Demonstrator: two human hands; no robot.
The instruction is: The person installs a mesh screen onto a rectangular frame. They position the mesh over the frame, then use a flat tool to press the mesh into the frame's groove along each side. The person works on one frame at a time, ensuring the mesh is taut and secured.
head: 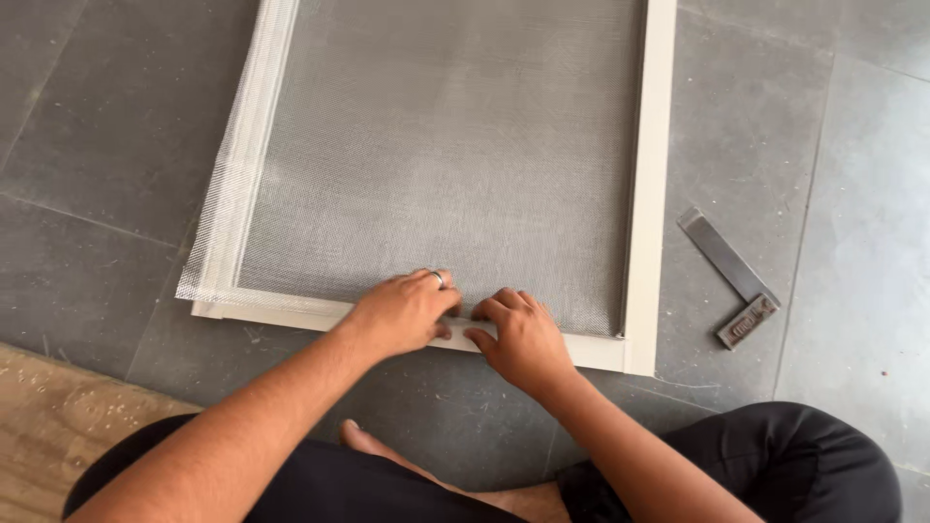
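Note:
A white rectangular frame [651, 194] lies flat on the floor with grey mesh [446, 145] spread over it. Loose mesh overhangs the frame's left side and near-left corner. My left hand [402, 312], with a ring on one finger, presses down on the near rail of the frame, fingers curled. My right hand [523, 339] sits right beside it on the same rail, fingertips pushing at the mesh edge. The two hands almost touch. Whether either hand pinches something small is hidden by the fingers.
A metal try square [733, 281] with a dark handle lies on the grey floor tiles [852, 242] to the right of the frame. A wooden board [48, 436] shows at the lower left. My legs in black trousers [775, 455] are folded near the frame.

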